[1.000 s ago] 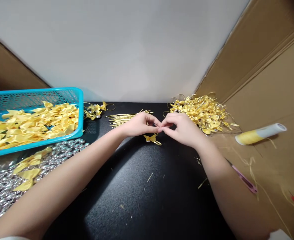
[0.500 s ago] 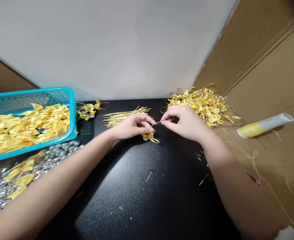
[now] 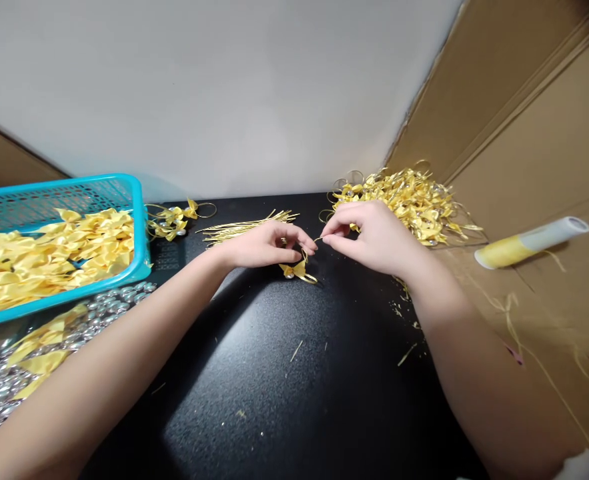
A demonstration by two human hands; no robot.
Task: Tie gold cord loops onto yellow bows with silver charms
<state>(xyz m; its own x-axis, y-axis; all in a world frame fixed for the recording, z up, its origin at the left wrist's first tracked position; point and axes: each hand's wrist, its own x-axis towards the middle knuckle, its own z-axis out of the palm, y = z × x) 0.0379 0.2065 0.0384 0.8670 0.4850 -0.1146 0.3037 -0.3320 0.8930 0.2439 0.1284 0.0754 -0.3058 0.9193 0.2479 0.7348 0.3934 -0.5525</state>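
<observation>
A thin gold cord (image 3: 318, 239) runs between my two hands above the black table. My right hand (image 3: 374, 233) pinches its end between thumb and forefinger. My left hand (image 3: 261, 245) is curved around the cord's other part, with a small gap showing between thumb and fingers; the exact grip is partly hidden. Just below the left fingertips is a yellow ribbon bow (image 3: 300, 269) with a silver bead and a gold loop. Behind my left hand lies a bundle of cut gold cords (image 3: 247, 227).
At left stands a turquoise basket (image 3: 141, 233) of yellow ribbon bows, with silver beads (image 3: 4, 390) in front. A small group of beaded bows (image 3: 174, 221) lies beside it. Back right is a pile of finished-looking bows (image 3: 419, 200). A yellow-and-white tube (image 3: 531, 243) lies on cardboard.
My left fingers have straightened and parted slightly from the thumb. The right hand keeps its pinch on the cord's end. The whole view has shifted a little.
</observation>
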